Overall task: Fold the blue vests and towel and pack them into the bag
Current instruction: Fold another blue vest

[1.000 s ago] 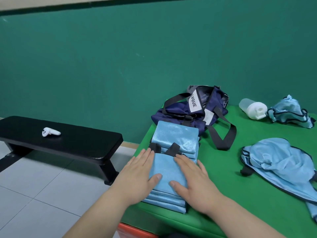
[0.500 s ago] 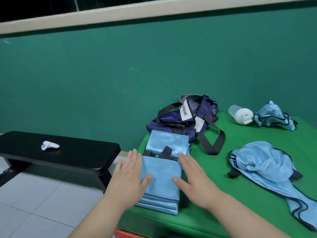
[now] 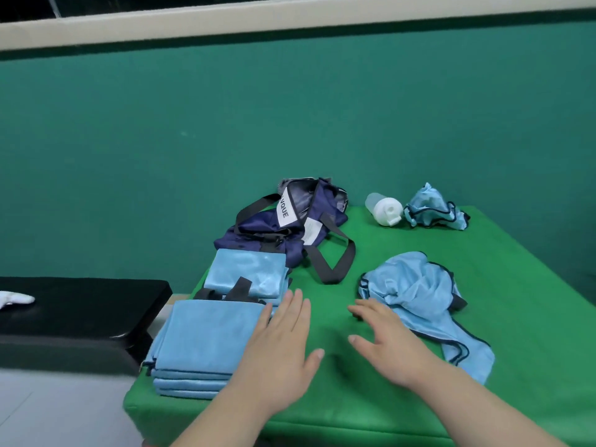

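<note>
A stack of folded light-blue vests (image 3: 206, 343) lies at the near left corner of the green table (image 3: 354, 408). A second folded blue pile (image 3: 248, 274) sits just behind it, in front of the navy bag (image 3: 274, 233). My left hand (image 3: 283, 353) hovers flat at the stack's right edge, fingers straight. My right hand (image 3: 387, 340) is open above the table, its fingertips close to a crumpled blue vest with black trim (image 3: 419, 291). Another crumpled blue vest (image 3: 432, 209) lies at the far side.
A white-capped shaker bottle (image 3: 385, 209) lies on its side between the bag and the far vest. A black bench (image 3: 74, 314) stands left of the table with a white object (image 3: 16, 298) on it. The green wall runs behind.
Both hands have left the folded stack and shifted right; my right hand now reaches toward the crumpled vest. The camera has tilted up and turned right.
</note>
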Motion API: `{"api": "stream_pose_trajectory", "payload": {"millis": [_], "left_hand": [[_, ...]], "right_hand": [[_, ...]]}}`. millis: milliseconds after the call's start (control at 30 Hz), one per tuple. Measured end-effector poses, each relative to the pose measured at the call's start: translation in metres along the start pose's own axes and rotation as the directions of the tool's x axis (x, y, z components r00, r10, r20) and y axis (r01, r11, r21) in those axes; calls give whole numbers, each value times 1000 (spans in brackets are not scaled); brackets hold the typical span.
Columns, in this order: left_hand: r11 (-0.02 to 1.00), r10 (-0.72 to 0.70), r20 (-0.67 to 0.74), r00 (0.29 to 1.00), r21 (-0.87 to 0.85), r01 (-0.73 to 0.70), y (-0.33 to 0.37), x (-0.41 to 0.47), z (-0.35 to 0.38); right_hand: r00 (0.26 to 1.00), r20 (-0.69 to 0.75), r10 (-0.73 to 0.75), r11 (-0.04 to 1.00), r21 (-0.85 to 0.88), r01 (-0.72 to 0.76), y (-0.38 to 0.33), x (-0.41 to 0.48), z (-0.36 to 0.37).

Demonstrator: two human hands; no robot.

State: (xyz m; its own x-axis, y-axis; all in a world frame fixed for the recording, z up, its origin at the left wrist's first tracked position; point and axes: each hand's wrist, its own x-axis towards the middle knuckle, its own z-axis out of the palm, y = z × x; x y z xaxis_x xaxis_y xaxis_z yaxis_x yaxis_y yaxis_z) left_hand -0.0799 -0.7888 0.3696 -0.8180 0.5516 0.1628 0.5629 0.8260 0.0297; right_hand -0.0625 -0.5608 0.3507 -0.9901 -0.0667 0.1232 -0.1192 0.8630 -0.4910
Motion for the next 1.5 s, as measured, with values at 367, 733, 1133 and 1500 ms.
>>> {"api": "stream_pose_trajectory", "payload": {"millis": [367,733,1133,1500], "left_hand": [[983,154,97,983,-114,-143,76,107,42],[934,121,47,992,-345,-98,106,222,64],[969,149,224,963,-225,-98,115,284,85],[966,-80,15,997,-247,81,95,179,16]], "right_hand": [[981,-108,160,986,-23,-164,110,-4,-71],[889,-200,411,906,-16,-422,185,67,-103],[852,-188,488,873,121,-473,199,92,-104],[871,-319,373,881,415,-226,125,31,-139]]}}
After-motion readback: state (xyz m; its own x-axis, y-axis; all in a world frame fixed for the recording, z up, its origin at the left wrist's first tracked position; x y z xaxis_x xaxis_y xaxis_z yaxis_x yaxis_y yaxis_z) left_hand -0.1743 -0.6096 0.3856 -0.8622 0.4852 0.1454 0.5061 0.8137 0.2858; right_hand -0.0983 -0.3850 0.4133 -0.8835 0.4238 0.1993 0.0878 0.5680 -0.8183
